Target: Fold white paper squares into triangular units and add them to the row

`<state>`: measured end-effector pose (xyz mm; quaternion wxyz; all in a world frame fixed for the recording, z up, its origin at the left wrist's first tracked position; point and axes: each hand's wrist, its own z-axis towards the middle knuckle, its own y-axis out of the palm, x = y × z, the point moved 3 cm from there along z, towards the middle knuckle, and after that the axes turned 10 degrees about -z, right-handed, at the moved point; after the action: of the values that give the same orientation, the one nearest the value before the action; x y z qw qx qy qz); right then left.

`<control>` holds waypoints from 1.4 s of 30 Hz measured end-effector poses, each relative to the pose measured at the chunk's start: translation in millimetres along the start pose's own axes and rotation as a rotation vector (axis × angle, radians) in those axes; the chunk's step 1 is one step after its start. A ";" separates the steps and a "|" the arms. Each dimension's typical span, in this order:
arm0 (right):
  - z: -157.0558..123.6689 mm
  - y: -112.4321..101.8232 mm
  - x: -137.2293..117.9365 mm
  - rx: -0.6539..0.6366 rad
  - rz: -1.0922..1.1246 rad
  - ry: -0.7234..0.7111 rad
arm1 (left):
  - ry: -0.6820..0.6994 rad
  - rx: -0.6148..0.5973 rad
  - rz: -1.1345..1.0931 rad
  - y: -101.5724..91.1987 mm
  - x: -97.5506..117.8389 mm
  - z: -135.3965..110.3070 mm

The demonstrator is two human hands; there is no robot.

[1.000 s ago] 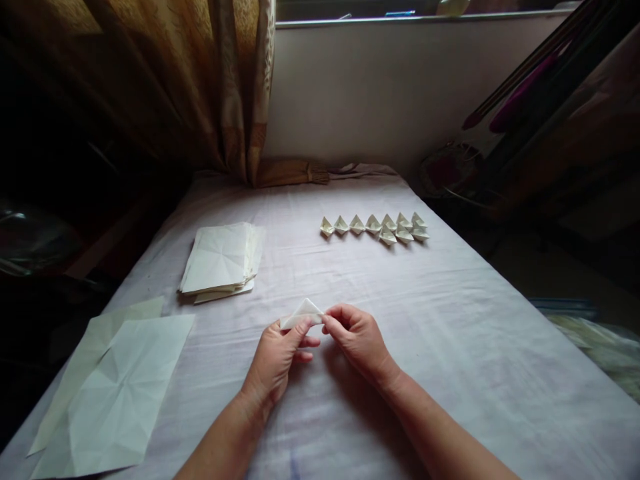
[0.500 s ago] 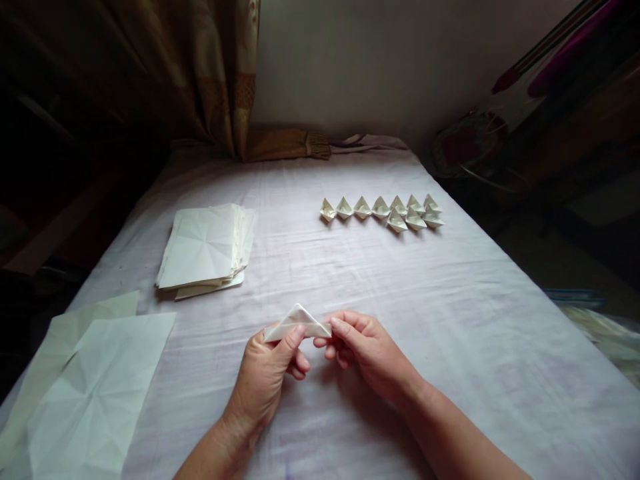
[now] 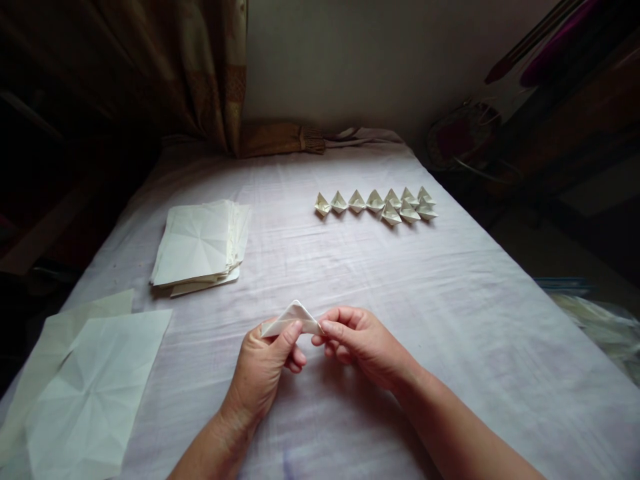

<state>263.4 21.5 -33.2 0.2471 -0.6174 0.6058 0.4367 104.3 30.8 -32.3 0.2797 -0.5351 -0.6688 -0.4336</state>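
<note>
While a small folded paper triangle is held just above the pale cloth near the front middle, the left hand pinches its left end and the right hand pinches its right corner. Farther back lie a row of little paper boats, a stack of creased sheets and loose sheets at the left.

Two bare hands on bare forearms make up all that shows of the person. The left hand and left forearm lie toward 7 o'clock, the right hand and right forearm toward 5 o'clock, both uncovered down to the lower edge. The fingernails look short and plain.
</note>
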 end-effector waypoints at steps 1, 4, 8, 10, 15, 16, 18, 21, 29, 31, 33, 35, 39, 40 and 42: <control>-0.2 0.2 -0.6 0.008 -0.018 -0.010 | 0.002 0.002 0.002 0.1 0.1 -0.3; -0.8 1.2 -2.8 0.048 -0.089 -0.075 | 0.015 0.002 0.008 -0.3 -0.2 -0.8; -2.4 2.2 -4.5 0.155 -0.287 -0.267 | 0.020 -0.018 0.017 -0.4 -1.7 0.0; -3.6 2.4 -4.0 0.212 -0.401 -0.351 | 0.010 -0.023 0.014 -0.3 -2.4 0.3; -4.8 2.6 -2.2 0.212 -0.521 -0.396 | -0.013 -0.036 0.000 -0.6 -2.4 -0.9; -5.2 2.9 -2.4 0.196 -0.557 -0.396 | -0.014 -0.044 0.002 -0.8 -2.2 -1.2; -6.5 3.9 -3.7 0.169 -0.660 -0.416 | -0.014 -0.061 0.005 -1.3 -1.9 -1.6; -9.0 5.1 -6.7 0.174 -0.796 -0.508 | -0.019 -0.090 0.008 -0.9 -1.7 -1.6; -6.6 -6.7 -8.2 0.301 -0.810 -0.575 | 0.036 -0.042 -0.038 -2.0 0.9 0.8; -5.3 -9.2 -7.5 0.301 -0.794 -0.546 | 0.051 0.000 -0.059 -3.4 2.0 1.4; -4.7 -9.9 -7.0 0.295 -0.780 -0.522 | 0.074 0.039 -0.063 -4.4 3.3 1.8; -4.3 -9.3 -6.7 0.290 -0.759 -0.497 | 0.099 0.065 -0.042 -5.1 4.3 2.2; -3.3 -5.9 -6.5 0.265 -0.700 -0.435 | 0.172 0.118 0.046 -8.9 4.2 2.8; -3.1 -5.1 -6.6 0.261 -0.686 -0.419 | 0.199 0.131 0.077 -10.3 4.0 2.7; -2.9 -4.3 -7.2 0.264 -0.658 -0.393 | 0.274 0.156 0.163 -13.1 4.2 2.0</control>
<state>269.0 23.5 -26.7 0.5620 -0.6461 0.3679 0.3625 90.7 33.9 -33.5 0.4432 -0.5002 -0.6103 -0.4254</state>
